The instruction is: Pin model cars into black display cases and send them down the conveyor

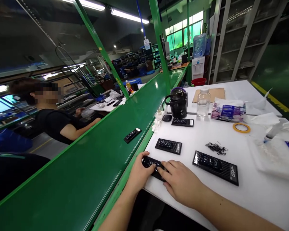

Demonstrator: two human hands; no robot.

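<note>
A black rectangular plate (156,175) with a glossy raised middle lies at the near left edge of the white table, partly hidden under my fingers. My left hand (140,171) grips its left end, the thumb pressed on the raised part. From the right, the bent fingers of my right hand (180,179) hold the same plate. Just beyond lies a similar plate (169,146) with pale lettering. To the right is a larger-looking lettered plate (215,166), and another plate (182,122) with a white label sits farther back.
Left of the table runs a green conveyor (86,166) carrying one black plate (132,135). A pile of thin black strips (216,148), yellow tape roll (241,127), black jug (178,104), clear bottle (203,104) and tissue pack (228,110) stand around. A co-worker (55,120) sits across the conveyor.
</note>
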